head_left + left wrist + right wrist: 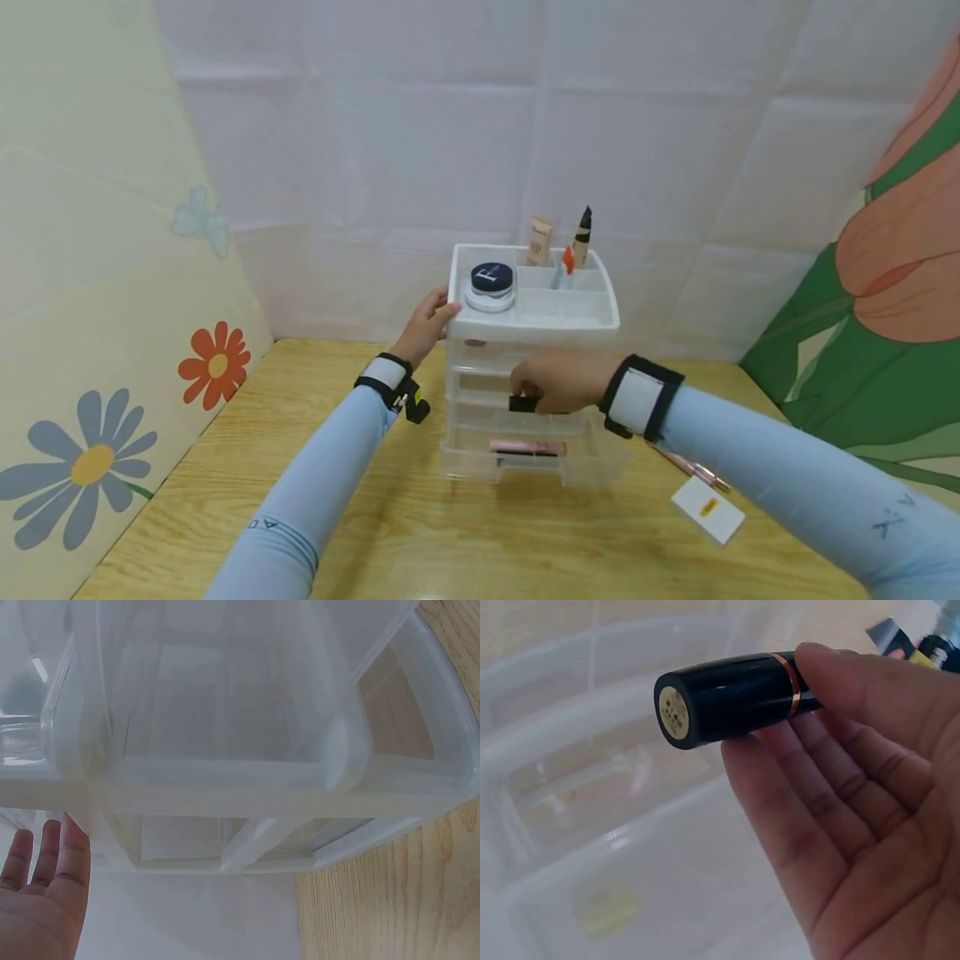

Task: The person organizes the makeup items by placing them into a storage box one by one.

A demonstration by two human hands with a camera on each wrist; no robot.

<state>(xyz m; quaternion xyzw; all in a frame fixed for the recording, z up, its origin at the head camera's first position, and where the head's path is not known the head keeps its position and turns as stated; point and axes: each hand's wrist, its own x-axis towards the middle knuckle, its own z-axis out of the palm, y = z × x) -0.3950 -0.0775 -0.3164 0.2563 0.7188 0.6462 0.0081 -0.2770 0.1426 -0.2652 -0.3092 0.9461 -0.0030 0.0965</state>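
In the head view a white drawer organizer (480, 320) with clear drawers stands on the table. My left hand (429, 323) rests against its upper left side; in the left wrist view the fingers (69, 862) lie fairly straight along the frame. My right hand (562, 379) pinches a black lipstick tube (724, 699) with a gold band between thumb and fingers, its round labelled end pointing away from the palm. Below that hand the bottom drawer (468, 467) is pulled out, with a pink tube (528, 447) and a dark slim item inside.
A dark-lidded jar (492, 277) sits on a round white case in the top tray, beside a beige tube (540, 240), a black-capped tube (582, 233) and an orange-tipped item (567, 260). Right of the organizer lie a white box (708, 509) and a slim pink stick (686, 467).
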